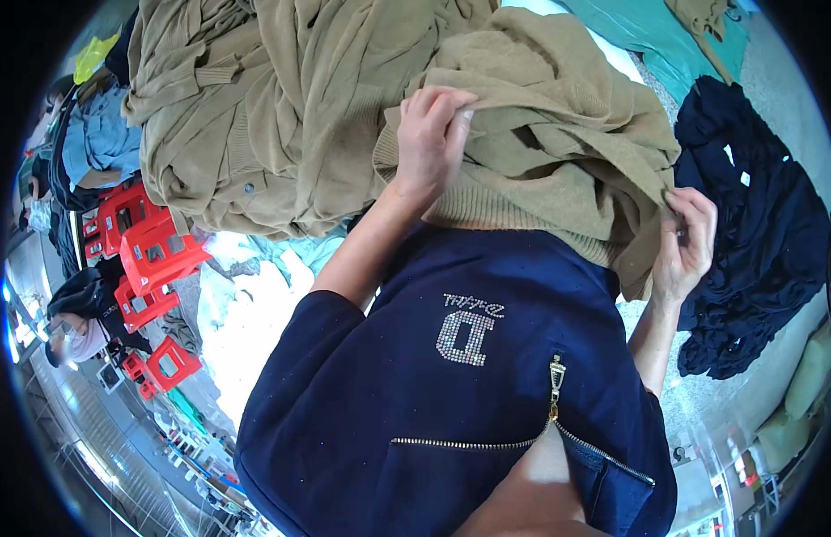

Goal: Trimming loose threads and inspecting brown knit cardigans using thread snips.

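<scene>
A tan knit cardigan (568,188) lies bunched in front of me, its ribbed hem towards my body. My left hand (431,143) pinches the upper edge of its long band between thumb and fingers. Farther along the same band, at the right side of the cardigan, the fingers of my right hand (688,237) are closed on the edge. The band stretches between both hands, and dark gaps show in the folds under it. To the left, a large heap of similar tan knitwear (281,116) touches the cardigan; a button shows on one piece.
Black garments (746,233) are piled on the right, and green cloth (630,36) lies at the far right. White fabric (254,331) sits at my left. Several red plastic stools (161,255) stand beyond it, near a blue-grey clothes pile (102,139) and another person (80,327).
</scene>
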A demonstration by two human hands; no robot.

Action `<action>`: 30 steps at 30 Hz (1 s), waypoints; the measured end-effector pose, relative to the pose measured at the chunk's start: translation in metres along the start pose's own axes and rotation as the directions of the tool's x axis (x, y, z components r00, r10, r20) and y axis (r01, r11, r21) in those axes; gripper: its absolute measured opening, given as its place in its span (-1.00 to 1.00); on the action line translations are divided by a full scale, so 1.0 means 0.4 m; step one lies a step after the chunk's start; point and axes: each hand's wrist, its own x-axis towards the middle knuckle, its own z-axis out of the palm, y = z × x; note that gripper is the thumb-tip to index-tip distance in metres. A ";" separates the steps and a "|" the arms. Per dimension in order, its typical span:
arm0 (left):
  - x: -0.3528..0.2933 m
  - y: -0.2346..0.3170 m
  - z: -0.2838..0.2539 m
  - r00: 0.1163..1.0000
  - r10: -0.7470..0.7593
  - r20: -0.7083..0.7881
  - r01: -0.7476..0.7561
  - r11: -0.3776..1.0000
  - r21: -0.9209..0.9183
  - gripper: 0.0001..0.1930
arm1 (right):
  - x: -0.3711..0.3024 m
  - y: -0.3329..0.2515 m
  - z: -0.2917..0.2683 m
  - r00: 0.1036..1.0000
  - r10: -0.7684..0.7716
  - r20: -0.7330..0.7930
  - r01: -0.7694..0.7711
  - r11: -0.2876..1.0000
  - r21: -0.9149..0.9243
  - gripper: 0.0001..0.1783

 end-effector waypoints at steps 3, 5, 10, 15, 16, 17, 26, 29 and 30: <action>0.024 -0.001 -0.034 0.962 -0.202 0.183 0.265 0.855 -0.447 -0.93 | 0.043 -0.054 -0.022 0.963 -0.268 -0.010 0.260 0.943 -0.210 -0.65; 0.077 0.088 -0.093 0.809 -0.373 0.454 0.584 0.413 -0.699 -0.92 | 0.086 -0.115 -0.009 0.875 -0.481 0.046 0.477 0.846 -0.238 -0.61; 0.151 0.155 -0.128 0.756 -0.220 0.617 0.628 0.510 -0.588 -0.87 | 0.164 -0.197 0.107 0.689 -0.707 0.161 0.690 0.707 0.151 -0.65; 0.162 0.165 -0.104 0.753 -0.122 0.647 0.598 0.536 -0.595 -0.88 | 0.160 -0.158 0.191 0.747 -0.663 0.056 0.646 0.743 0.173 -0.68; 0.157 0.162 -0.104 0.753 -0.110 0.649 0.590 0.551 -0.590 -0.88 | 0.156 -0.155 0.197 0.747 -0.662 0.058 0.645 0.743 0.178 -0.68; 0.153 0.158 -0.104 0.752 -0.098 0.652 0.581 0.566 -0.585 -0.87 | 0.154 -0.154 0.202 0.752 -0.655 0.070 0.635 0.749 0.187 -0.70; 0.123 0.135 -0.081 0.839 -0.024 0.544 0.427 0.649 -0.630 -0.79 | 0.130 -0.139 0.232 0.860 -0.502 0.088 0.485 0.859 0.164 -0.75; 0.134 0.128 -0.093 0.850 0.020 0.527 0.336 0.749 -0.571 -0.73 | 0.142 -0.140 0.238 0.898 -0.430 0.090 0.399 0.885 0.240 -0.67; 0.136 0.126 -0.093 0.873 0.078 0.482 0.243 0.787 -0.567 -0.73 | 0.149 -0.153 0.237 0.953 -0.260 0.154 0.188 0.909 0.371 -0.66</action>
